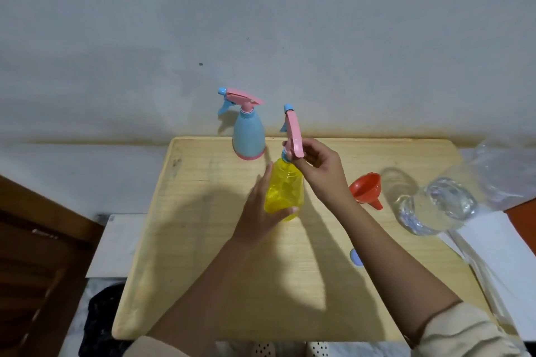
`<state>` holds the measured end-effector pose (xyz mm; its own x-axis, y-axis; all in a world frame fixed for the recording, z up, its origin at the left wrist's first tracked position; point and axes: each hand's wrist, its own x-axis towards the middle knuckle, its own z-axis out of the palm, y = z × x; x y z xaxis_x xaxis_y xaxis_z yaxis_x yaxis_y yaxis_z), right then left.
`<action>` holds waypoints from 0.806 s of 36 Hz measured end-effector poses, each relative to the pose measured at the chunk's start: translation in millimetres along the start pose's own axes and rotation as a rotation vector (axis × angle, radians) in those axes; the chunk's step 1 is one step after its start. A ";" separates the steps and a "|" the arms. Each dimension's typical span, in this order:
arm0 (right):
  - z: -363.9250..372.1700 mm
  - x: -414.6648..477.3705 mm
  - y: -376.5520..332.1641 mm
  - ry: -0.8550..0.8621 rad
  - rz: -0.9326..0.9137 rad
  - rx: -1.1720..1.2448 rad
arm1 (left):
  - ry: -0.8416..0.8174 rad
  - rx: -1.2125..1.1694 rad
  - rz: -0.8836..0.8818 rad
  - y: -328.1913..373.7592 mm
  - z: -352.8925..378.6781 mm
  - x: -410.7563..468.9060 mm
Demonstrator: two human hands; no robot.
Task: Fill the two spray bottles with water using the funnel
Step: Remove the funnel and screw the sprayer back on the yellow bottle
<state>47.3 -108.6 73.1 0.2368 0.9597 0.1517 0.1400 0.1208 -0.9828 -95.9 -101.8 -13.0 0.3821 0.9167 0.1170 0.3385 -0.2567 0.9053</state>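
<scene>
Left hand [262, 209] grips my translucent yellow plastic spray bottle [284, 191]; right hand [317, 165] pinches its pink trigger head [293, 132]. I'd twist squarely, bottle upright.

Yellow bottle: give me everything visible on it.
The yellow bottle is translucent plastic and stands roughly upright near the middle of the wooden table. Its pink spray head has a blue nozzle pointing up and away, with a blue collar at the neck. The left hand wraps the body from the left; the right hand grips the head at the neck. Whether it holds water cannot be told.
</scene>
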 end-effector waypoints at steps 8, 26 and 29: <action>12.0 2.1 -19.9 0.145 0.019 0.140 | -0.034 -0.060 0.014 28.7 -7.5 10.1; 5.9 1.6 -42.1 0.174 0.007 0.300 | -0.070 -0.121 0.025 58.1 -29.5 20.2; 3.6 2.7 -45.5 0.152 0.017 0.370 | -0.070 -0.158 0.013 60.6 -31.2 19.8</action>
<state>38.1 -110.5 117.8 0.3794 0.9172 0.1218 -0.2140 0.2150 -0.9529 -94.6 -89.6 57.0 0.4463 0.8887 0.1054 0.1955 -0.2117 0.9576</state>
